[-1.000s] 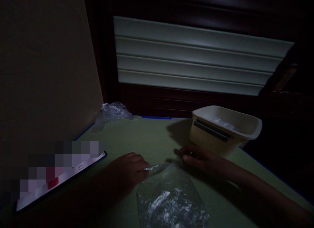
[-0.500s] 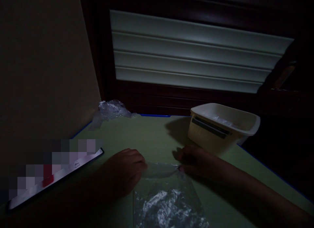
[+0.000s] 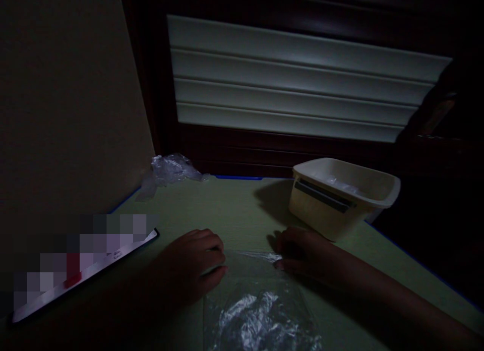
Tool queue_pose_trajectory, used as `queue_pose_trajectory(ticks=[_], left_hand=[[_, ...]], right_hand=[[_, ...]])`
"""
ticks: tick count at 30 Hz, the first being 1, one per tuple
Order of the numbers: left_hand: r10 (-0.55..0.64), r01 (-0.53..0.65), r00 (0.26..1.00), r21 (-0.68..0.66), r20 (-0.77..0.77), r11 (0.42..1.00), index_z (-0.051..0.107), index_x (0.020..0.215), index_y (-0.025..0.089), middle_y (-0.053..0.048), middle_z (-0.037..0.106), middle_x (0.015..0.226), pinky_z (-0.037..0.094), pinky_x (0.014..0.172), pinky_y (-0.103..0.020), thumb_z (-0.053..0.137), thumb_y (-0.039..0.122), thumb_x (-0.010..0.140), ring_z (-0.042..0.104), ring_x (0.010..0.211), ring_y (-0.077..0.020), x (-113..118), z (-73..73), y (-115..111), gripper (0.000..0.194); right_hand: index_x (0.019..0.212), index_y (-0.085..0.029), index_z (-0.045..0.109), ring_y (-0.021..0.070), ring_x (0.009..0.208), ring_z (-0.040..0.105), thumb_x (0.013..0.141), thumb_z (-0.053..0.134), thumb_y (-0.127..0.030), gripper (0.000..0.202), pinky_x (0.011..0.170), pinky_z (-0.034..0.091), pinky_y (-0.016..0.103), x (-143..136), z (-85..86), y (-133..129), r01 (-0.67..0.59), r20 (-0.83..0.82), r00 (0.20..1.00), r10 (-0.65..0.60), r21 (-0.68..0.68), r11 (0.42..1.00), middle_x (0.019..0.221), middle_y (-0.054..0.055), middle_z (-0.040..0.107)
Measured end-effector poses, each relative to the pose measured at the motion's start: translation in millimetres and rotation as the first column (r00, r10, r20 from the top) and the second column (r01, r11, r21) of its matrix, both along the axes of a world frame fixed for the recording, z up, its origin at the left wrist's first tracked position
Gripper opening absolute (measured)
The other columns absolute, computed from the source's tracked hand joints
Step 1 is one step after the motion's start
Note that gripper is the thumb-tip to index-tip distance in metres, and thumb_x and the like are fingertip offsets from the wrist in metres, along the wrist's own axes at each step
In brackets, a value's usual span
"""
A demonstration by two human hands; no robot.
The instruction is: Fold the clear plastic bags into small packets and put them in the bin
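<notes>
A clear, crinkled plastic bag (image 3: 260,310) lies on the table in front of me, its top edge between my two hands. My left hand (image 3: 200,262) is at the bag's upper left corner, palm down, fingers bent and the thumb apart from them. At the upper right corner, my right hand (image 3: 306,252) has its thumb on the bag's edge, the index finger curled above. The other right fingers are hard to see in the dim light, but the corner looks pinched there.
A cream plastic bin (image 3: 321,215) with a dark handle strip stands at the right, clear plastic inside. Crumpled clear plastic (image 3: 172,168) lies in the far left corner. A tablet-like panel (image 3: 94,270), partly pixelated, is at the left. Behind the table (image 3: 227,210) is a louvred door (image 3: 295,83).
My left thumb has moved apart from its fingers at the bag's corner. The bag's top edge, gaping a little before, lies flatter. My right hand has barely shifted.
</notes>
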State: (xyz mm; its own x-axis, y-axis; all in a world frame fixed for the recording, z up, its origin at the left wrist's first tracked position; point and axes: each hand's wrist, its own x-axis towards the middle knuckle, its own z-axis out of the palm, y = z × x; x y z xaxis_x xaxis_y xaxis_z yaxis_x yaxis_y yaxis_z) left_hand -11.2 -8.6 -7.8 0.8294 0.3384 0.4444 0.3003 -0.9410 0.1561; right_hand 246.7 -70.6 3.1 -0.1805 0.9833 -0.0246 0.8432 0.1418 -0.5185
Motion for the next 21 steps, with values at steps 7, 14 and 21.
queue_pose_trajectory(ticks=[7, 14, 21], left_hand=[[0.159, -0.129, 0.98, -0.225, 0.121, 0.966, 0.055, 0.112, 0.016, -0.008, 0.059, 0.106, 0.046, 0.083, -0.033, 0.061, 0.022, 0.076, 0.056, 0.096, -0.0209, -2, -7.4, 1, 0.036], [0.132, -0.068, 0.983, -0.419, 0.125, 0.906, 0.062, 0.082, 0.016, -0.004, 0.064, 0.084, 0.047, 0.074, -0.029, 0.059, 0.025, 0.075, 0.06, 0.081, -0.0175, -1, -5.2, 10, 0.013], [0.149, -0.085, 0.984, -0.485, 0.097, 0.87, 0.06, 0.066, 0.015, -0.002, 0.061, 0.072, 0.045, 0.065, -0.025, 0.054, 0.022, 0.078, 0.059, 0.069, -0.014, -1, -4.8, 14, 0.015]], right_hand=[[0.073, -0.017, 0.055, 0.013, 0.061, 0.051, 0.081, 0.054, -0.019, 0.009, 0.054, 0.037, 0.023, -6, 1.4, -1, -0.038, -0.08, 0.996, 0.049, 0.137, 0.99, 0.072, 0.002, 0.057], [0.076, -0.018, 0.052, 0.0147, 0.064, 0.052, 0.087, 0.048, -0.025, 0.014, 0.055, 0.041, 0.025, -8, 3.4, -5, -0.005, -0.176, 0.982, 0.061, 0.302, 0.953, 0.071, 0.003, 0.058], [0.102, -0.017, 0.049, 0.0169, 0.069, 0.056, 0.075, 0.064, -0.031, 0.034, 0.058, 0.044, 0.027, -8, 0.8, -2, -0.006, -0.453, 0.891, 0.03, 0.054, 0.999, 0.079, 0.004, 0.06]])
